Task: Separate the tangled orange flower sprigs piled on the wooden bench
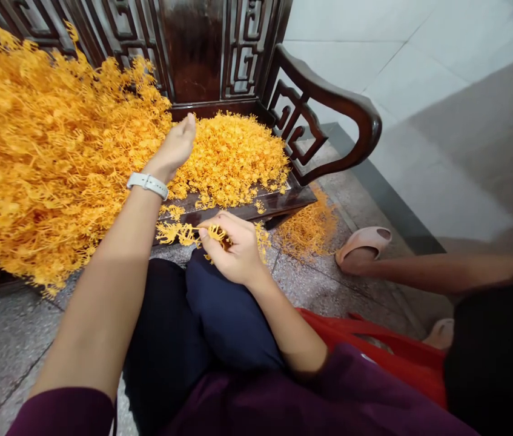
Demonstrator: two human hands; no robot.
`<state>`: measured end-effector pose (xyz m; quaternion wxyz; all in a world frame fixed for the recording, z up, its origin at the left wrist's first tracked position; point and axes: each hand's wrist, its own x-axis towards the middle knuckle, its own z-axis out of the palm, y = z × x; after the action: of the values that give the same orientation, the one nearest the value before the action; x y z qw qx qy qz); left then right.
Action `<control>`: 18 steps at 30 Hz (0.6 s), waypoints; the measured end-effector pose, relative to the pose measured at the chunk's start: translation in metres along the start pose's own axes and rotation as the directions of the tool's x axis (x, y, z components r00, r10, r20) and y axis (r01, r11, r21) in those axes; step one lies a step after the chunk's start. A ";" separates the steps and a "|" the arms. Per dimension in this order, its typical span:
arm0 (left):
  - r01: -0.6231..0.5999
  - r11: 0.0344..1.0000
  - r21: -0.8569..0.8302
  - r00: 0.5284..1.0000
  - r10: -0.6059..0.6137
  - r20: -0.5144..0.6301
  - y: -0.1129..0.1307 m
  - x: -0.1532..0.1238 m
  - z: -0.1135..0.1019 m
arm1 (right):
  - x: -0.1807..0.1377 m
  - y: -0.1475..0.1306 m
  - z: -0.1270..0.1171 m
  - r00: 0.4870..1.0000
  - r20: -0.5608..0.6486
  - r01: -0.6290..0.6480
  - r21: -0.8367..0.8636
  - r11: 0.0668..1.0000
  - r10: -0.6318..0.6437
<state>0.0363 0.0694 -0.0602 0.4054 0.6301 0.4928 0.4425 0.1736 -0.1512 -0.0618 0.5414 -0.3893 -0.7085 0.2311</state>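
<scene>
My right hand is closed around a yellow-orange plastic flower sprig above my knee. The thin stem and branching tips stick out to the left of its fingers, and more tips show by the wrist. My left hand, with a pale watch strap at the wrist, reaches over the bench between two heaps. Its fingers look stretched out, partly turned from view, and nothing shows in them. Just right of it lies a low pile of small yellow plastic flower pieces. A much larger heap of whole sprigs rises on the left.
The dark carved wooden bench has a curved armrest at the right. Thin orange stems lie on the floor beneath it. Another person's leg and pink slipper are at the right, near a red cloth or bag.
</scene>
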 end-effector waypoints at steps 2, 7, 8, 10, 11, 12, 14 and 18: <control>0.035 0.999 -0.002 0.999 -0.035 -0.001 -0.010 0.000 -0.001 | 0.000 0.000 0.001 1.000 0.000 -0.013 -0.006 1.000 0.013; 0.115 0.993 -0.015 0.949 -0.106 0.296 0.017 -0.035 -0.027 | -0.001 0.010 -0.003 0.945 -0.260 -0.201 0.013 0.979 0.198; 0.107 0.994 -0.004 0.926 -0.098 0.365 0.028 -0.043 -0.031 | -0.001 0.014 -0.003 0.909 -0.330 -0.259 0.036 0.965 0.256; 0.053 0.999 0.013 0.861 -0.052 0.505 0.051 -0.056 -0.035 | 0.000 0.020 -0.002 0.844 -0.419 -0.332 0.081 0.940 0.334; 0.010 1.000 0.028 0.820 -0.024 0.572 0.061 -0.061 -0.035 | 0.000 0.022 -0.002 0.826 -0.439 -0.348 0.095 0.933 0.352; -0.033 0.998 0.054 0.778 -0.008 0.628 0.069 -0.065 -0.034 | 0.001 0.023 -0.001 0.819 -0.446 -0.355 0.102 0.929 0.361; -0.093 0.988 0.123 0.715 -0.020 0.699 0.079 -0.071 -0.032 | 0.001 0.024 0.002 0.817 -0.441 -0.363 0.109 0.925 0.373; -0.084 0.984 0.156 0.752 -0.040 0.658 0.081 -0.073 -0.032 | -0.001 0.022 0.003 0.826 -0.417 -0.369 0.113 0.923 0.381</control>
<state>0.0184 -0.0147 0.0140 0.4905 0.7844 0.3480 0.1516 0.1770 -0.1384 -0.0795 0.6336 -0.5545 -0.4778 0.2506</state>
